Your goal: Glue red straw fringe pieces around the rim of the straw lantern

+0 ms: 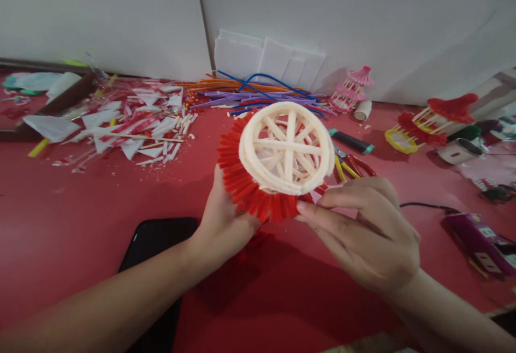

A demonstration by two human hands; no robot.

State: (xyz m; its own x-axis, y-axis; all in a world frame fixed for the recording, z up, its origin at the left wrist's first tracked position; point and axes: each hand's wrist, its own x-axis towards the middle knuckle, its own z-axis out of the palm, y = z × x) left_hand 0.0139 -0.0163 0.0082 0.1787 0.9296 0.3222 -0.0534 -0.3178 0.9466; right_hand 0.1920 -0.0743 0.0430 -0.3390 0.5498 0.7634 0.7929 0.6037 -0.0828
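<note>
A handmade craft piece (288, 145) is held up in front of me, with a cream fuzzy ring and crossed spokes on the side facing me. Behind the ring spreads a fringe of red pipe-cleaner pieces (242, 186). My left hand (226, 224) grips the piece from below and behind on the left; most of its fingers are hidden. At the lower right of the fringe, my right hand (363, 229) pinches the red edge between thumb and fingers.
A black phone (161, 240) lies beneath my left forearm. Scraps (133, 122), purple pipe cleaners (242, 100) and white sheets (266, 60) are at the back. On the right are pliers (350, 165), a pink tiered model (350, 92), a red-and-yellow model (431, 122) and a purple device (479, 240).
</note>
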